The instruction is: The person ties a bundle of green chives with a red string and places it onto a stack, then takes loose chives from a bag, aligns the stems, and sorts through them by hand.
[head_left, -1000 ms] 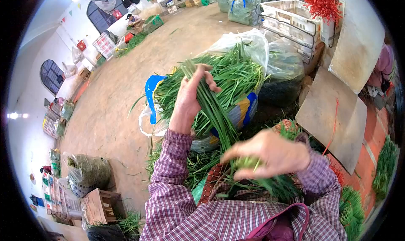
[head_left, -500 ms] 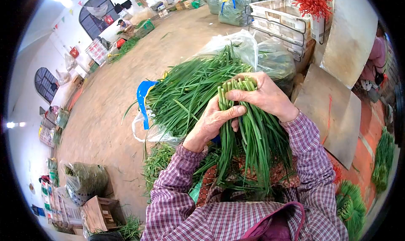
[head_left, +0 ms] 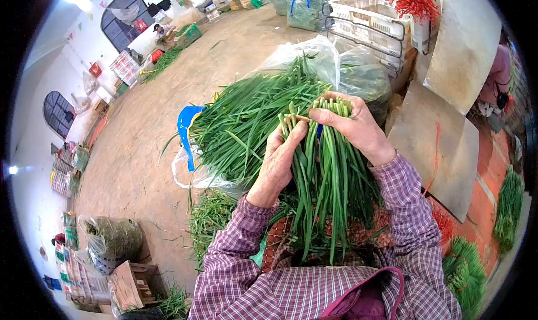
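Observation:
My right hand (head_left: 350,124) is closed around a bunch of garlic chives (head_left: 342,180), the pale cut ends poking up above the fingers and the long green leaves hanging down. To its left, my left hand (head_left: 283,154) pinches a smaller lot of garlic chives (head_left: 304,191) by their stem ends, between thumb and fingers. The two lots are slightly apart at the top, while their leaves hang close together lower down. Just beyond my hands lies a big heap of garlic chives (head_left: 241,124) on a clear plastic bag (head_left: 319,56) with a blue strip (head_left: 186,135).
Loose leaves (head_left: 213,219) lie on the left by my lap. White crates (head_left: 370,23), red ties (head_left: 413,0) and a metal sheet (head_left: 431,146) stand on the right. Tied green bundles (head_left: 466,272) lie at lower right. Another person (head_left: 163,33) sits far back.
My hands have moved apart. The left has drawn a few stems leftward out of the bunch, while the right keeps the rest.

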A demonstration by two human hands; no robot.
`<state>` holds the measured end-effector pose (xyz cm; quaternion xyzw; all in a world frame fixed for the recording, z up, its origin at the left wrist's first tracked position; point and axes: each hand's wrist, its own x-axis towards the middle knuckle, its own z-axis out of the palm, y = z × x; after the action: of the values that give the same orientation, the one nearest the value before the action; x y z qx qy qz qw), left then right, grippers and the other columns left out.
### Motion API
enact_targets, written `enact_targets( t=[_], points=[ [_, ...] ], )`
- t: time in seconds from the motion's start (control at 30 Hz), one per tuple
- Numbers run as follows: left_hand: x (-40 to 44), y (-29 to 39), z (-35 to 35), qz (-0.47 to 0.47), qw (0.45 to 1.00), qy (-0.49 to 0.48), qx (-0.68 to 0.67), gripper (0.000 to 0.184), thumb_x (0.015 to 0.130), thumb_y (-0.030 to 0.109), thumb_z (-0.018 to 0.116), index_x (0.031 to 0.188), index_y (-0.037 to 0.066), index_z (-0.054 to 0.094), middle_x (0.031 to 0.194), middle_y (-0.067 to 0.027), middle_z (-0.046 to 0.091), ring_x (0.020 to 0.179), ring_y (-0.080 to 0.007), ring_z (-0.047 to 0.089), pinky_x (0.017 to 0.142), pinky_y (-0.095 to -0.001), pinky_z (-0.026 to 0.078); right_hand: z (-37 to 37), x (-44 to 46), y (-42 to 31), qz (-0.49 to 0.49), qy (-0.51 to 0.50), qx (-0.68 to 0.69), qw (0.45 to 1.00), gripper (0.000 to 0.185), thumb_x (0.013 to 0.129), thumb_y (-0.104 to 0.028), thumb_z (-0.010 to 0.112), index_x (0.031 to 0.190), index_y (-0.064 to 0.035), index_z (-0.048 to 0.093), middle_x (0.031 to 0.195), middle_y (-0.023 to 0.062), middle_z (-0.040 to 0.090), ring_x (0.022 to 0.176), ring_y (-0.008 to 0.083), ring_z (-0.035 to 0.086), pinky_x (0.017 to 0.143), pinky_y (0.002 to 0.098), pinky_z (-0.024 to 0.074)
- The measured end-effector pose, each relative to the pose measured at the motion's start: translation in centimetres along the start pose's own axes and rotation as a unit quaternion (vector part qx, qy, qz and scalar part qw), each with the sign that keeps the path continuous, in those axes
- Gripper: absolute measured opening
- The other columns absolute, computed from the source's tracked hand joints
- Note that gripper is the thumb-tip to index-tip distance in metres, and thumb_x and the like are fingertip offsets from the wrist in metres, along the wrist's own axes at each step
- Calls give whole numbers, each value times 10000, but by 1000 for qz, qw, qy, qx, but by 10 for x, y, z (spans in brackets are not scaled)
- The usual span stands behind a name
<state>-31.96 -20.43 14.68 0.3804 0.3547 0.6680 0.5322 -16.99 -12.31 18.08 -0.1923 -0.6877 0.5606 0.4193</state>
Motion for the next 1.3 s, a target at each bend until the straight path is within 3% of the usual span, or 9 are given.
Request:
enact_targets(
  t=[0.23,0.4,0.57,0.67,0.8,0.93,1.03,1.13,1.3],
  points=[
    [21,21,-44,110,986,48,115,309,996,311,513,1037,9,562,838,-102,648,709,-184,654,649,-327,577,-35,-13,-7,-6,69,-15,998,289,858,-309,704,991,-54,668,815,-16,668,723,42,611,636,196,490],
    [24,54,-76,181,949,95,238,304,1004,273,505,1074,-18,557,640,1,474,509,-78,497,449,-225,447,-58,-11,-16,-42,107,-80,990,326,845,-344,709,998,-59,673,776,6,658,666,67,591,614,208,484],
    [9,56,-24,106,977,-68,170,268,1003,242,505,1073,-11,559,642,15,463,489,-78,435,419,-217,368,-36,-9,-19,-85,18,-97,991,280,864,-321,704,966,-63,667,778,-27,643,687,55,557,636,235,468],
    [12,34,-3,76,985,-100,116,303,993,286,527,1140,33,604,822,-15,600,610,-65,517,523,-190,436,-18,-13,-27,-35,-27,0,999,240,882,-260,697,980,-44,663,828,-46,634,752,21,537,679,195,448],
    [10,9,20,31,996,-86,-20,444,1008,306,492,1329,0,502,1257,-104,584,1159,-165,550,969,-323,473,-1,-11,-10,-20,-53,89,994,253,890,-221,695,1055,-33,665,889,-49,637,817,20,549,741,190,451],
    [3,-10,29,-22,979,-131,-157,762,952,623,339,1498,96,267,1393,-127,451,1197,-197,529,981,-346,490,9,-18,1,10,-28,108,994,224,889,-219,692,1016,-36,668,906,-41,635,844,35,552,779,199,450],
    [-8,-37,8,-28,986,-100,-127,876,863,674,474,1485,90,273,1406,-130,440,1174,-222,556,929,-362,541,15,-23,12,61,-4,151,987,246,881,-253,695,959,-23,661,847,-21,641,784,55,559,726,225,470],
    [-16,-46,-6,-96,986,-83,-112,982,687,401,835,1422,37,296,1290,-91,497,1179,-193,530,912,-354,524,16,-26,32,-23,48,-79,995,390,836,-333,709,996,10,617,839,67,657,790,138,615,725,301,482],
    [-21,-51,-8,-153,975,-142,-71,1088,706,54,798,1526,79,83,1385,-68,408,1258,-179,455,1004,-335,441,10,-24,35,-144,64,-307,939,454,800,-408,709,1040,-36,612,945,96,610,903,301,567,834,393,432]
  ],
)
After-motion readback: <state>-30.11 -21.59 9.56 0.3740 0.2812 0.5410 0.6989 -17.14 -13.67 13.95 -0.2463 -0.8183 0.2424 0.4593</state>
